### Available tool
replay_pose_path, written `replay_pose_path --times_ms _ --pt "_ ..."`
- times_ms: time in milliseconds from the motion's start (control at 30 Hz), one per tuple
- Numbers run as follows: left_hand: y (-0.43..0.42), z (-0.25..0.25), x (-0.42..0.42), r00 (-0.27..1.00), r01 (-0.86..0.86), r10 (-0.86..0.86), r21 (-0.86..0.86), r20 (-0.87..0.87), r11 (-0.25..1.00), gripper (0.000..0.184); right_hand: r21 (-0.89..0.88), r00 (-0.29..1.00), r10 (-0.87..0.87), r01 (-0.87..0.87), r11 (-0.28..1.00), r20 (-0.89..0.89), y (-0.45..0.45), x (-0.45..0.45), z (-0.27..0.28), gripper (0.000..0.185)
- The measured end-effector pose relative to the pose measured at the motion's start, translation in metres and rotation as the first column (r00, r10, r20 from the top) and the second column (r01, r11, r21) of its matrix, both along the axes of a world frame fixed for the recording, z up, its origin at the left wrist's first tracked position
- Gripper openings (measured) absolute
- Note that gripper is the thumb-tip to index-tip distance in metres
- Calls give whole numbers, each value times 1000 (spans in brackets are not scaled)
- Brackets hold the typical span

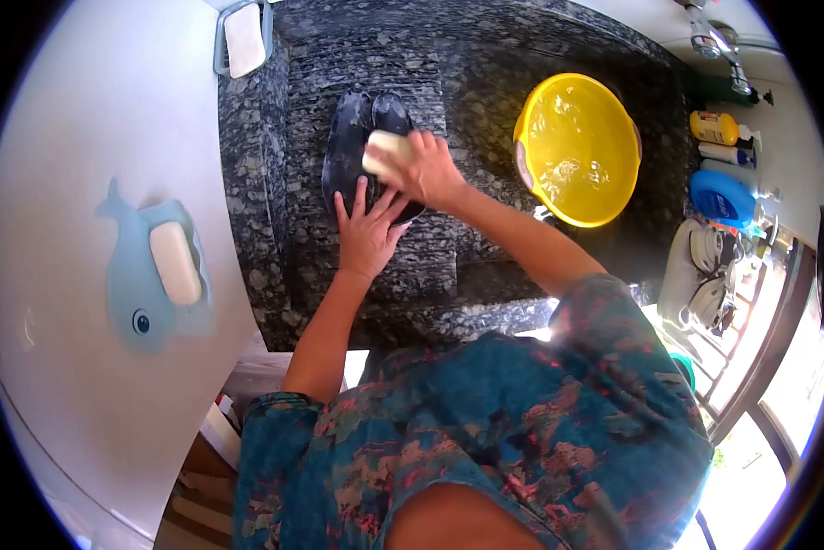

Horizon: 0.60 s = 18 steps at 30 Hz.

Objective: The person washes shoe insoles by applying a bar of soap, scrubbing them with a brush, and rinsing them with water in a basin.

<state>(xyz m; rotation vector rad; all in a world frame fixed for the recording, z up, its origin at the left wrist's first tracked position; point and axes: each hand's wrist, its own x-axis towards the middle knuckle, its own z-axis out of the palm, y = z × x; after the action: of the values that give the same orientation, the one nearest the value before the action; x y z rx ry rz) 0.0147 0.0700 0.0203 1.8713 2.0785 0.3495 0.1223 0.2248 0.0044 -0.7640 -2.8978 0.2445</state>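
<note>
On the ribbed dark granite slab [425, 261] lies a pair of dark, wet, shoe-shaped things [342, 147], side by side with soapy streaks on them; they look like slippers or shoes, but the exact kind is hard to tell. My left hand [368, 240] rests on their near end with its fingers spread flat, pressing down. In my right hand [430, 172] is a cream-coloured bar of soap [386, 154], slightly blurred, held over the right-hand one. My fingers cover part of the pair.
A yellow basin [577, 151] of water stands in the dark sink to the right. White soap bars sit in a blue tray [219, 46] and a whale-shaped holder [127, 266]. Bottles [719, 128] line the right wall below a tap [705, 37]. Shoes [705, 275] lie nearby.
</note>
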Motion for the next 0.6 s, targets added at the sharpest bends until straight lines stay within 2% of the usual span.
replay_pose_path --times_ms 100,200,300,333,367,433,533,600 --pt "11 -6 4 999 -41 43 46 -26 998 38 22 990 -126 127 992 -60 48 -52 -22 56" --pt "16 -2 0 997 -46 48 31 -57 998 37 -96 980 -184 190 977 70 70 -81 -15 48" --pt "9 1 1 999 -18 19 20 -51 1000 36 -114 996 -68 74 991 55 45 -52 -6 52" --pt "5 1 3 999 -9 10 17 -46 1000 36 -57 1000 19 -19 998 -7 25 -32 -5 53" --pt "1 4 4 1000 -4 5 18 -29 1000 36 -89 997 62 -58 994 43 13 -18 8 55" --pt "1 8 5 1000 5 -5 21 7 1000 36 68 998 68 -67 995 -14 21 -12 -2 52" --pt "8 3 5 1000 -8 7 70 18 998 34 93 990 -143 143 985 -9 72 -62 -36 48" --pt "10 3 4 1000 -2 -1 108 27 994 35 95 985 -169 170 981 -17 84 -81 -32 49"
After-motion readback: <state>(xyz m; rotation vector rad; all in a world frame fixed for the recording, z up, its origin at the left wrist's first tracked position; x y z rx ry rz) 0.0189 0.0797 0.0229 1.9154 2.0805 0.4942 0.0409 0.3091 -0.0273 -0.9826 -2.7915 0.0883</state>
